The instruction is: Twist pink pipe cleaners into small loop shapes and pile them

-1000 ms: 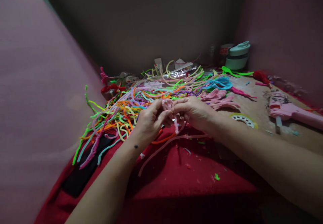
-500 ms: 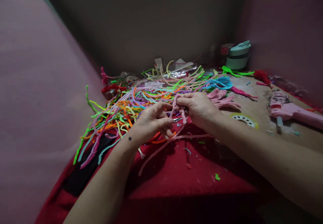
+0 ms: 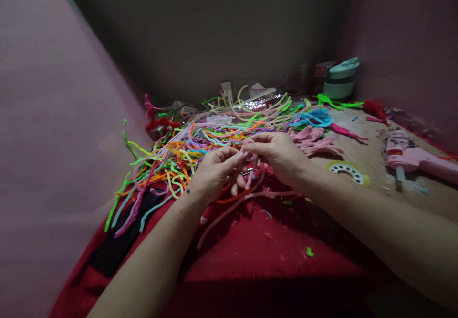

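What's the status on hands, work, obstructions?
Left hand and right hand: both pinching pink stem, fingertips close together. Stem pile just behind. Glue gun off right, out of the way.

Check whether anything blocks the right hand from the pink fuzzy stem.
Nothing visible does: the right hand pinches the pink fuzzy stem directly. The metal tip by the left hand sits below that pinch.

left hand (image 3: 218,170) has moved nearer right hand (image 3: 277,152), seemingly pinching pink stem (image 3: 254,162).

Glue gun (image 3: 411,158) pink; cloth (image 3: 279,251) red; container (image 3: 339,86) seemingly mint.
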The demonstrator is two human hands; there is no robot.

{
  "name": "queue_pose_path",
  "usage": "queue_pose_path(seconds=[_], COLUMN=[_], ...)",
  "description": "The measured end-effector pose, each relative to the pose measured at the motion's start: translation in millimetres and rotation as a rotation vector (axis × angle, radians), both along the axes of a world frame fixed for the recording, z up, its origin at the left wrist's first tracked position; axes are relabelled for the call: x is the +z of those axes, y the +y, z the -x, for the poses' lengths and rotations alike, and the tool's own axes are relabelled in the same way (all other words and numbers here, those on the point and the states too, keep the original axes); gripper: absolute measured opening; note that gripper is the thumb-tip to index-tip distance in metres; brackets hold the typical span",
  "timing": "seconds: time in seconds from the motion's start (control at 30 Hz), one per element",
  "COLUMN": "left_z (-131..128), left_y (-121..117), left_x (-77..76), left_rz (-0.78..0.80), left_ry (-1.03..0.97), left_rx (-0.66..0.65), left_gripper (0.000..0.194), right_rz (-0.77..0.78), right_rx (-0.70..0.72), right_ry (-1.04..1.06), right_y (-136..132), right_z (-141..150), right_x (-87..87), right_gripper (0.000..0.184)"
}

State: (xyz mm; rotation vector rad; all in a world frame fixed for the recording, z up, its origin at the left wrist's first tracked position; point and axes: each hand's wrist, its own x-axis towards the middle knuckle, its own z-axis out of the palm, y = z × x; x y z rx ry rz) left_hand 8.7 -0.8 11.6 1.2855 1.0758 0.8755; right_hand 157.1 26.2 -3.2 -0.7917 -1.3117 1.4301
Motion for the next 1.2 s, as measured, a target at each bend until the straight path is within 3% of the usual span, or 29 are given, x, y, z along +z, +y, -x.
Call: queue_pose_path(seconds=[0.17, 0.3, 0.43, 0.67, 0.8, 0.97, 1.1, 1.2], left_z=[-4, -9, -9, 2, 1, -3, -2, 2], left_y=[-5, -9, -11, -5, -3, -6, -6, -3], left_x=[4.5, 6.0, 9.4, 7.5, 6.8, 9.6, 11.5, 11.5], left_rz=[-0.095, -0.170, -0.139, 0.024, -0.042, -0.073, -0.128, -0.191], left_ry=[0.220, 0.262, 0.204, -0.073, -0.106, -0.047, -0.047, -0.057], left_rx=[0.077, 0.115, 0.088, -0.061, 0.018, 0.076, 0.172, 0.237], left_gripper=[0.024, 0.020, 0.018, 0.016, 0.015, 0.013, 0.012, 0.014], right_rz=[-0.043, 0.014, 0.007, -0.124, -0.063, -0.055, 0.017, 0.121], right_rx=[-0.066, -0.101, -0.079, -0.082, -0.041, 0.014, 0.081, 0.206], right_ry=[-0.047, 0.036, 0.131, 0.019, 0.101, 0.119, -0.011, -0.147], right_y=[0, -2, -5, -5, -6, -7, -4, -3], right_z=[1, 4, 4, 2, 4, 5, 2, 0], right_x=[1.1, 1.9, 6.5, 10.2, 7.8, 6.4, 6.0, 4.3], right_gripper=[0.023, 0.012, 0.037, 0.029, 0.028, 0.014, 0.004, 0.013])
